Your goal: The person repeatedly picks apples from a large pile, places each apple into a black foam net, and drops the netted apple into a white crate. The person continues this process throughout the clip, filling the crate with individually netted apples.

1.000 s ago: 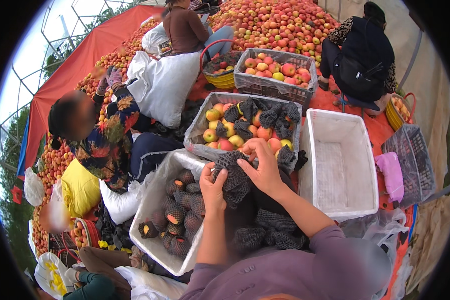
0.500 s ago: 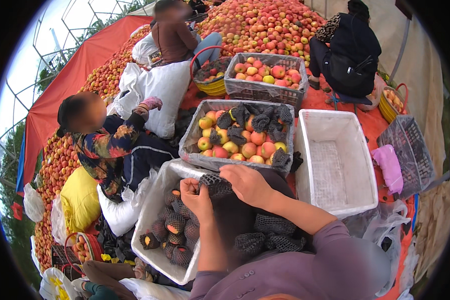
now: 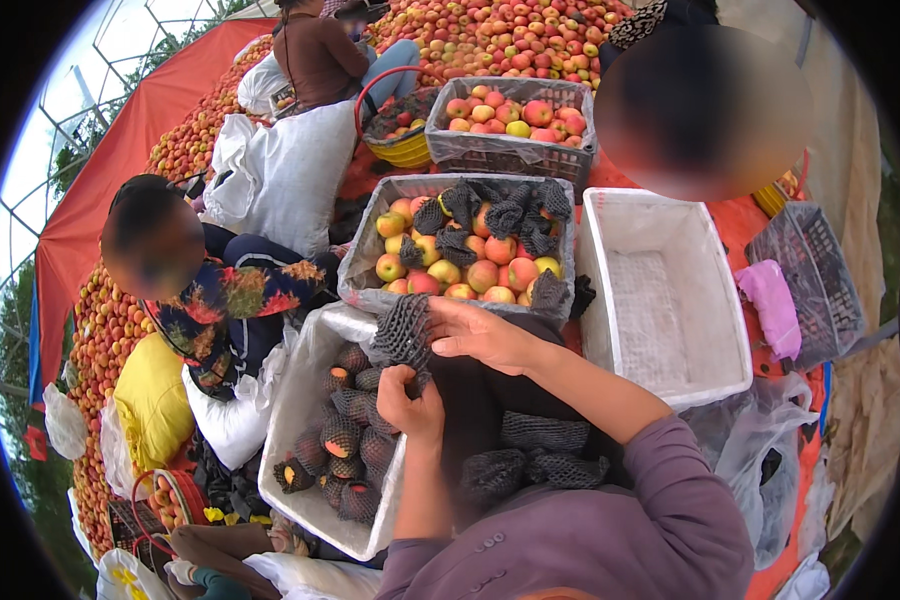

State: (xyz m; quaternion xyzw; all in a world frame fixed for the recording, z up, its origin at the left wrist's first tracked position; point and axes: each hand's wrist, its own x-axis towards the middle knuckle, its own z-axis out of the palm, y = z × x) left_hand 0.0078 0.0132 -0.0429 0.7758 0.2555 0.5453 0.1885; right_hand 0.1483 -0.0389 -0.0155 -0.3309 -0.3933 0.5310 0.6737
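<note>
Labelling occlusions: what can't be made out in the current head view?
- Head view: right hand, finger ends, hidden by the black tubular foam net.
- Head view: left hand, palm, hidden by its own curl.
- Head view: floor of the grey rectangular plastic-lined crate, hidden by round red-yellow apples.
- Head view: upper-right co-worker in a spotted sleeve, mostly covered by blur.

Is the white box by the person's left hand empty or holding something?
Holding something: apples in dark nets lie inside the white box by the left hand; their depth is hidden.
</note>
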